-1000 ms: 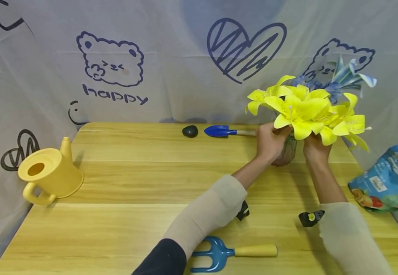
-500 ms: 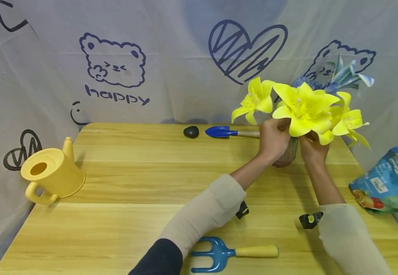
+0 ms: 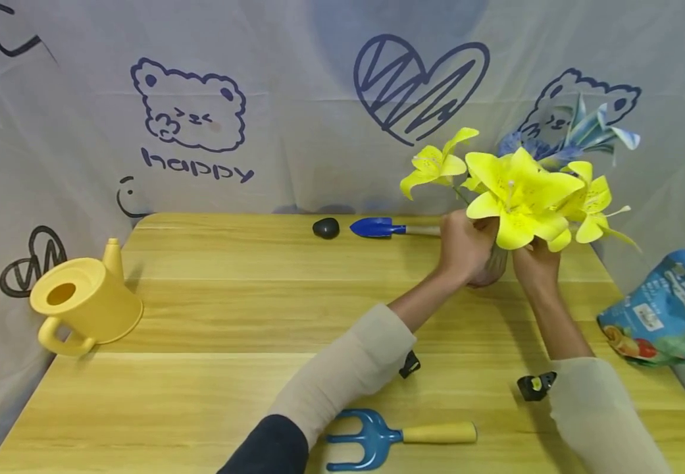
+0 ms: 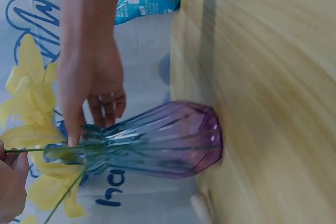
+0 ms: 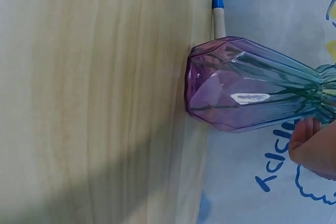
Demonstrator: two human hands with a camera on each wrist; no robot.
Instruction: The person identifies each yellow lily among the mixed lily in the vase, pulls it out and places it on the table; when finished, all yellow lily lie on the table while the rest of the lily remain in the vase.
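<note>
A faceted glass vase (image 5: 247, 90), purple below and blue-green above, stands upright on the table with green stems inside. Yellow artificial lilies (image 3: 520, 197) and blue flowers (image 3: 591, 135) rise above it. My left hand (image 3: 463, 243) pinches a thin green stem (image 4: 39, 149) just above the vase mouth, seen at the edge of the left wrist view. On the other side my right hand (image 3: 536, 263) holds the vase neck, thumb toward the rim and fingers bent beside it (image 4: 94, 80). Blossoms hide both hands' fingertips in the head view.
A blue trowel (image 3: 378, 228) and a black stone (image 3: 326, 228) lie along the back edge. At left stands a yellow watering can (image 3: 90, 299). A blue hand fork (image 3: 372, 438) lies in front, and a blue pouch (image 3: 662, 309) stands at right.
One yellow lily has swung out to the left of the bunch and turned, its stem now showing. The right hand has shifted slightly left toward the vase; the left hand stays by the neck.
</note>
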